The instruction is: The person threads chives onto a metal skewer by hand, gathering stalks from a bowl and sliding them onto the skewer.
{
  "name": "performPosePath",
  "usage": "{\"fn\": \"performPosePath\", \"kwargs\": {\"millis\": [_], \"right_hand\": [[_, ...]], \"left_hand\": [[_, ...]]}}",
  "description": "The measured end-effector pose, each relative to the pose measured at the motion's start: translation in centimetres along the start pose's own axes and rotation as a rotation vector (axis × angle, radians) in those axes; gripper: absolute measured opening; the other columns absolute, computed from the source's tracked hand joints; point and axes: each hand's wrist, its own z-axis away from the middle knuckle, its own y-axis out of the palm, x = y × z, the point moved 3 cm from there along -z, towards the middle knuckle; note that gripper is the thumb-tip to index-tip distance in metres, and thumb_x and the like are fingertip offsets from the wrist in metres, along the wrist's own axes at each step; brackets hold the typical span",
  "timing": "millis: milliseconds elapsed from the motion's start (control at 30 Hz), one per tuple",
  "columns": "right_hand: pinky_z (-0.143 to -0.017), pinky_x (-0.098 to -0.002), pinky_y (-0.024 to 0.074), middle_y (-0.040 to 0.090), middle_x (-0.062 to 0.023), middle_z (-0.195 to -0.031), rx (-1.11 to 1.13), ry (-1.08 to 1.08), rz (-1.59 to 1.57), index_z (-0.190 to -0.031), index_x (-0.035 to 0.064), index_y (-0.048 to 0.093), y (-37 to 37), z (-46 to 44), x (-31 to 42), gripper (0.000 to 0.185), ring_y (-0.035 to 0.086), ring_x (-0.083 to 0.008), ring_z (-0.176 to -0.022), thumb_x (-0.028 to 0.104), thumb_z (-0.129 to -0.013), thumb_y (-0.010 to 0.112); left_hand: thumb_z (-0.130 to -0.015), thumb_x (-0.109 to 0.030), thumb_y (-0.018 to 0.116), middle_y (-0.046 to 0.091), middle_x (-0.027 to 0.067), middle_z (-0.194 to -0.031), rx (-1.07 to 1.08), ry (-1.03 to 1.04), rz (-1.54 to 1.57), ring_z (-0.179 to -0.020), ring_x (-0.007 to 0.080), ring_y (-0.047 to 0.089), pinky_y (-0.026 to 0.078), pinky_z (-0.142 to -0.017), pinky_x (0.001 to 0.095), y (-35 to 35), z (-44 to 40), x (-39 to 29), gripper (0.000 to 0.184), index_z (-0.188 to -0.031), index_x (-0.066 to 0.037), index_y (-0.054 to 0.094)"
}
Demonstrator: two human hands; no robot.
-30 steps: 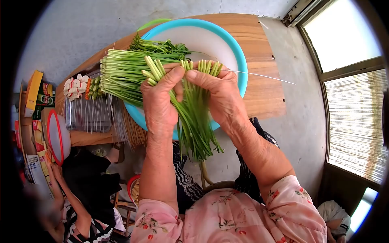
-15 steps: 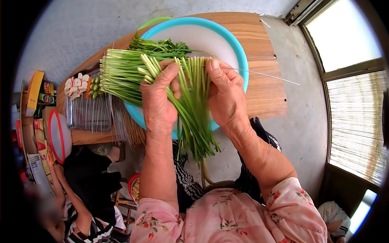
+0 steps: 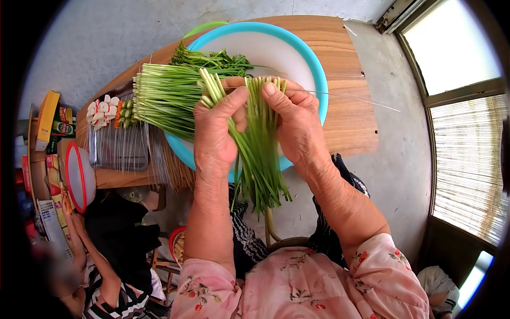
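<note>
My left hand (image 3: 215,130) is closed around a bunch of garlic chives, their pale cut ends sticking up past the thumb. Beside it, my right hand (image 3: 297,117) pinches a row of garlic chives (image 3: 260,165) near the white ends, and the green leaves hang down between my hands. A thin metal skewer (image 3: 356,98) runs across the row at finger height and sticks out to the right. How far it passes through the stems is partly hidden by my fingers. Behind my left hand, a larger pile of garlic chives (image 3: 164,93) lies across the basin's left side.
A blue-rimmed basin (image 3: 320,69) stands on the wooden table (image 3: 345,111). Leafy greens (image 3: 212,59) lie behind the pile. On the left, a metal tray (image 3: 103,151) holds loaded skewers, near a bundle of thin sticks (image 3: 180,170). Another person (image 3: 101,255) sits at lower left.
My left hand has moved right, closer to my right hand. The chive ends between my hands are now bunched closer together, and the skewer's right end has shifted slightly right.
</note>
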Motion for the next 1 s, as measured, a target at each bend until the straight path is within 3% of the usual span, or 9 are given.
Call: {"fn": "performPosePath", "kwargs": {"millis": [67, 200, 300, 400, 500, 600, 1000], "right_hand": [[-0.056, -0.0253, 0.0490, 0.064, -0.0097, -0.077, -0.036, 0.011, -0.042, -0.092, -0.0032, 0.061, -1.0, -0.6, -0.2, 0.017, 0.058, -0.0135, -0.060, 0.013, -0.088, 0.058], [-0.056, -0.0246, 0.0499, 0.065, -0.0110, -0.079, -0.083, -0.015, -0.089, -0.095, -0.0034, 0.061, -1.2, -0.8, 0.0, 0.019, 0.060, -0.0139, -0.063, 0.014, -0.088, 0.057], [-0.068, -0.0304, 0.0537, 0.065, -0.0107, -0.086, -0.047, -0.003, -0.008, -0.097, -0.0016, 0.061, -1.2, -0.4, 0.2, 0.019, 0.064, -0.0195, -0.076, 0.015, -0.089, 0.055], [-0.056, -0.0242, 0.0503, 0.064, -0.0098, -0.078, -0.067, -0.073, 0.031, -0.096, -0.0036, 0.060, -0.3, 0.1, 0.7, 0.019, 0.060, -0.0134, -0.065, 0.013, -0.089, 0.056], [-0.056, -0.0234, 0.0499, 0.063, -0.0086, -0.078, -0.121, -0.167, 0.106, -0.096, -0.0046, 0.060, -0.5, 0.1, 0.8, 0.018, 0.059, -0.0119, -0.066, 0.011, -0.088, 0.057], [-0.067, -0.0269, 0.0530, 0.065, -0.0087, -0.087, -0.078, -0.223, 0.221, -0.100, -0.0025, 0.060, -0.9, 0.2, 0.9, 0.022, 0.064, -0.0169, -0.074, 0.016, -0.089, 0.058], [-0.068, -0.0264, 0.0529, 0.065, -0.0092, -0.089, -0.021, -0.302, 0.228, -0.103, -0.0038, 0.060, -0.1, 0.8, 1.2, 0.024, 0.062, -0.0143, -0.076, 0.015, -0.087, 0.060]], "left_hand": [[-0.080, -0.006, 0.062, 0.057, 0.0029, -0.077, -0.020, 0.015, 0.039, -0.054, 0.0098, 0.048, 0.036, -0.047, 0.0233, 0.3, 0.0, -0.1, 0.016, -0.095, -0.005, 0.057], [-0.082, -0.006, 0.060, 0.058, 0.0054, -0.077, -0.046, 0.044, 0.152, -0.063, 0.0125, 0.052, 0.042, -0.055, 0.0260, 0.6, -0.1, -0.2, 0.012, -0.093, -0.004, 0.056], [-0.083, -0.008, 0.060, 0.059, 0.0061, -0.078, -0.111, 0.047, 0.150, -0.064, 0.0133, 0.054, 0.045, -0.057, 0.0273, 0.6, -0.1, 0.1, 0.011, -0.093, -0.004, 0.057], [-0.083, -0.008, 0.059, 0.060, 0.0064, -0.077, -0.123, 0.024, 0.156, -0.067, 0.0138, 0.056, 0.048, -0.061, 0.0282, 0.6, 0.0, -0.1, 0.010, -0.092, -0.004, 0.058], [-0.083, -0.007, 0.059, 0.063, 0.0076, -0.079, -0.142, -0.001, 0.166, -0.066, 0.0137, 0.057, 0.049, -0.059, 0.0277, 0.3, -0.1, 0.1, 0.010, -0.092, -0.004, 0.058], [-0.082, -0.005, 0.058, 0.064, 0.0095, -0.081, -0.145, 0.037, 0.112, -0.062, 0.0138, 0.058, 0.049, -0.056, 0.0266, 0.4, -0.1, 0.1, 0.010, -0.092, -0.003, 0.058], [-0.078, 0.001, 0.059, 0.066, 0.0107, -0.082, -0.190, 0.117, -0.002, -0.060, 0.0134, 0.060, 0.046, -0.053, 0.0241, 1.1, 0.4, -0.2, 0.012, -0.090, -0.001, 0.059]]}}
